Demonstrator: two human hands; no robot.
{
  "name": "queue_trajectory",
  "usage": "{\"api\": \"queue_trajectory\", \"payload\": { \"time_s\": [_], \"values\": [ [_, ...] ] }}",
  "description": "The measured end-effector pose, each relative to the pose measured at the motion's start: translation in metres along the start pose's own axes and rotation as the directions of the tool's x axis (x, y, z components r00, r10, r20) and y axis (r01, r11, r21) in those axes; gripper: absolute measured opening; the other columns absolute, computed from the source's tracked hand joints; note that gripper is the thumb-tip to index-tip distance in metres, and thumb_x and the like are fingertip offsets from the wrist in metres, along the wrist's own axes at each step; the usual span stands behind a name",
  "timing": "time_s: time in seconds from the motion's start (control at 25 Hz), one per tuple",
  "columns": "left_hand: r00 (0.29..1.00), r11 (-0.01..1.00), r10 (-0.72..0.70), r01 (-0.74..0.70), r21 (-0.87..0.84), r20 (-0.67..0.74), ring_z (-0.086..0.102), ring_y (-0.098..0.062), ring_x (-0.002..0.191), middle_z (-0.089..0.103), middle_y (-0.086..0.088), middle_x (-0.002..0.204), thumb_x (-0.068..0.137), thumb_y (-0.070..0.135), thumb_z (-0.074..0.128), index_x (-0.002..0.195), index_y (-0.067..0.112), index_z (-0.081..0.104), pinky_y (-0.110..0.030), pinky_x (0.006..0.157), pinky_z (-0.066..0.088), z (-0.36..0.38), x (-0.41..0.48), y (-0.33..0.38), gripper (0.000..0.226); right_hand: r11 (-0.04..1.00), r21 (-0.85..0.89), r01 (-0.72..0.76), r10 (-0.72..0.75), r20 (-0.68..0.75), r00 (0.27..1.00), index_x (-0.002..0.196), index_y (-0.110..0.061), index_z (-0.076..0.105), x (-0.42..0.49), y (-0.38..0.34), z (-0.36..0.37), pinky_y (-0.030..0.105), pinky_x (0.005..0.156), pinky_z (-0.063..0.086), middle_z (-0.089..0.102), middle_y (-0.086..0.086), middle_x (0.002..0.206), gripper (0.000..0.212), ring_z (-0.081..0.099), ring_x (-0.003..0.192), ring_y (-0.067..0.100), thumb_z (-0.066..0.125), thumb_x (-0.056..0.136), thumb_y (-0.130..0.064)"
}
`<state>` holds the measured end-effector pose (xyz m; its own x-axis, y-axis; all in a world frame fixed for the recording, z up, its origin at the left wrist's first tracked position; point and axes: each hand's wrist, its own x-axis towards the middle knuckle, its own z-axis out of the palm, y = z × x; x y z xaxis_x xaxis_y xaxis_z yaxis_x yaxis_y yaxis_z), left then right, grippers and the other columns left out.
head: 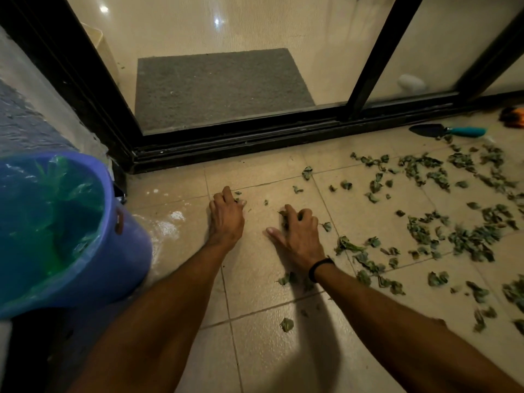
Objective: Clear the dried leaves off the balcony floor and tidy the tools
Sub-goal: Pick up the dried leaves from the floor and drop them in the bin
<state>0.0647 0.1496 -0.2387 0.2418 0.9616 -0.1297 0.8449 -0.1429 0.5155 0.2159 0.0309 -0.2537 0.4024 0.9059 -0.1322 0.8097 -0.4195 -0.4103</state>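
Beige glazed tiles make up the balcony floor. Crumpled, dull-green dried leaves lie strewn over it, thickest to the right, thinner toward the middle, with a few strays near the person. The left hand rests on the tile with its fingers curled over a few small scraps. The right hand has its fingers clawed into a small clump while its thumb lies flat on the tile. The two hands are close together but apart. The leaves look featherlight, brittle and apt to crumble or skid on the smooth tile. They would probably handle best raked into a heap and scooped from underneath with cupped palms, not pinched singly. At the near left stands a round blue plastic bucket, lined with a translucent green plastic bag. Whether any leaves already lie inside it cannot be told through the crumpled liner. A garden trowel with a dark blade and teal handle lies at the far right beside the black sliding-door track. An orange object just beyond it is cut off by the picture's edge. Most of the litter is not yet gathered.
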Motion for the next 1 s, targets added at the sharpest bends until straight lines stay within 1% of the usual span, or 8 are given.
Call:
{"api": "queue_trajectory", "payload": {
  "time_s": [0.08, 0.2, 0.28, 0.4, 0.56, 0.72, 0.88, 1.0],
  "values": [
    [0.998, 0.998, 0.052, -0.053, 0.046, 0.019, 0.043, -0.032, 0.121, 0.042, -0.018, 0.137, 0.105, 0.035, 0.047, 0.146, 0.011, 0.035, -0.042, 0.1, 0.042, 0.006, 0.005, 0.001, 0.05, 0.993, -0.087, 0.081, -0.082, -0.007, 0.997, 0.128, -0.024, 0.043, 0.005, 0.0, 0.006, 0.033, 0.081, 0.047, 0.041, 0.006, 0.113, 0.047, 0.042, 0.097, 0.023, 0.048, 0.096, -0.057],
    [0.987, 0.986, 0.151, -0.146, 0.081, -0.052, 0.049, -0.028, 0.106, 0.052, -0.015, 0.122, 0.105, 0.024, 0.045, 0.124, 0.011, 0.05, -0.039, 0.086, 0.046, 0.013, 0.003, -0.001, 0.023, 0.999, -0.002, 0.054, -0.054, -0.063, 0.997, 0.11, -0.016, 0.047, 0.023, -0.001, 0.005, 0.031, 0.072, 0.044, 0.051, 0.007, 0.104, 0.016, 0.049, 0.09, 0.022, 0.037, 0.106, -0.028],
    [0.985, 0.991, 0.133, -0.13, 0.031, -0.105, 0.05, -0.026, 0.097, 0.055, -0.014, 0.109, 0.104, 0.018, 0.044, 0.11, 0.011, 0.052, -0.039, 0.079, 0.046, 0.015, -0.001, -0.004, 0.012, 0.992, 0.127, -0.011, 0.028, -0.132, 0.991, 0.102, -0.013, 0.047, 0.037, -0.006, 0.0, 0.03, 0.067, 0.04, 0.054, 0.008, 0.097, 0.017, 0.051, 0.082, 0.022, 0.035, 0.106, -0.025],
    [0.988, 0.994, -0.015, -0.001, -0.107, -0.156, 0.051, -0.022, 0.087, 0.053, -0.005, 0.095, 0.102, 0.014, 0.047, 0.097, 0.017, 0.05, -0.039, 0.073, 0.048, 0.009, -0.015, -0.006, 0.006, 0.978, 0.206, -0.015, 0.042, -0.124, 0.991, 0.103, -0.012, 0.047, 0.06, -0.032, -0.002, 0.038, 0.069, 0.048, 0.056, 0.009, 0.098, 0.018, 0.053, 0.081, 0.023, 0.038, 0.105, -0.028],
    [0.977, 0.955, -0.15, 0.104, -0.278, -0.15, 0.05, -0.02, 0.081, 0.051, -0.001, 0.088, 0.102, 0.013, 0.049, 0.089, 0.018, 0.047, -0.031, 0.065, 0.038, -0.002, -0.05, -0.004, 0.014, 0.999, -0.032, 0.02, -0.021, -0.029, 0.999, 0.122, -0.01, 0.044, 0.073, -0.06, 0.012, 0.042, 0.074, 0.05, 0.053, 0.014, 0.113, 0.028, 0.056, 0.094, 0.035, 0.039, 0.105, -0.032],
    [0.973, 0.896, -0.172, 0.088, -0.435, -0.157, 0.05, -0.016, 0.08, 0.055, -0.001, 0.088, 0.103, 0.016, 0.051, 0.089, 0.016, 0.05, -0.013, 0.059, 0.032, -0.044, -0.071, 0.019, 0.013, 0.989, -0.137, 0.058, -0.063, -0.034, 0.997, 0.115, -0.012, 0.044, 0.081, -0.053, 0.014, 0.035, 0.064, 0.048, 0.059, 0.015, 0.104, 0.013, 0.059, 0.08, 0.029, 0.037, 0.104, -0.013],
    [0.963, 0.838, -0.108, -0.044, -0.543, -0.246, 0.053, -0.007, 0.08, 0.055, 0.008, 0.086, 0.104, 0.024, 0.049, 0.095, 0.023, 0.053, -0.023, 0.067, 0.042, -0.131, -0.083, 0.053, 0.01, 0.939, 0.291, -0.185, 0.171, 0.073, 0.983, 0.106, -0.007, 0.053, 0.093, -0.082, -0.008, 0.029, 0.058, 0.043, 0.06, 0.011, 0.095, 0.019, 0.057, 0.082, 0.026, 0.041, 0.102, -0.021],
    [0.913, 0.829, -0.1, -0.144, -0.541, -0.396, 0.053, -0.008, 0.073, 0.056, 0.008, 0.08, 0.103, 0.027, 0.052, 0.096, 0.02, 0.057, -0.024, 0.067, 0.045, -0.219, -0.094, 0.052, 0.011, 0.707, 0.684, -0.178, 0.08, 0.173, 0.982, 0.095, -0.011, 0.055, 0.08, -0.153, -0.042, 0.024, 0.05, 0.041, 0.053, 0.003, 0.081, 0.017, 0.048, 0.064, 0.014, 0.045, 0.1, -0.024]
  ]
}}
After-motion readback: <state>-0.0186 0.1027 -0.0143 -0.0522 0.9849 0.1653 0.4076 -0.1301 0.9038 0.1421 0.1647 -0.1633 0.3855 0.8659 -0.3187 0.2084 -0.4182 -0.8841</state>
